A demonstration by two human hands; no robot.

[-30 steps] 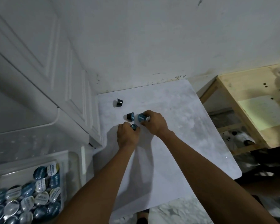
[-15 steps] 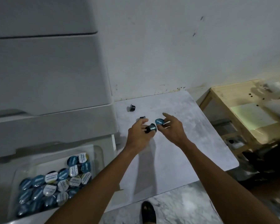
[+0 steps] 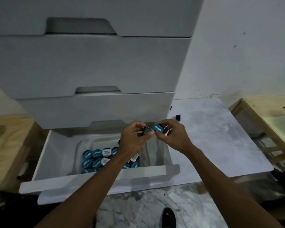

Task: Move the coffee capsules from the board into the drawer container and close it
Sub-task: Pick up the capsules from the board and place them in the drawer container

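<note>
- above the back right part of the open drawer point(image 3: 105, 178), both hands had arrived with a load; a second earlier they were down on the board point(image 3: 212, 137), closing on capsules there.
- the left hand point(image 3: 132, 139) pinched a dark capsule point(image 3: 146, 130) between thumb and fingertips, and the right hand point(image 3: 173, 137) pinched a blue-lidded capsule point(image 3: 158, 128) the same way. the two capsules were almost touching.
- neither capsule had been let go; both hung in the air over the drawer, near the right side of the clear container point(image 3: 79, 145), which already held a heap of stored capsules point(image 3: 97, 157).
- on the board one black capsule point(image 3: 178, 117) lay close to the drawer unit point(image 3: 89, 63). a dark spot point(image 3: 170, 107) at the unit's edge might have been another, but it was too hidden to tell.
- so the carry looked done and the drop was the step in hand. the hands likely needed to come a little left and lower, so the capsules fell inside the container, not beside it.
- at least one more trip to the board seemed due before the drawer could be pushed shut.
</note>
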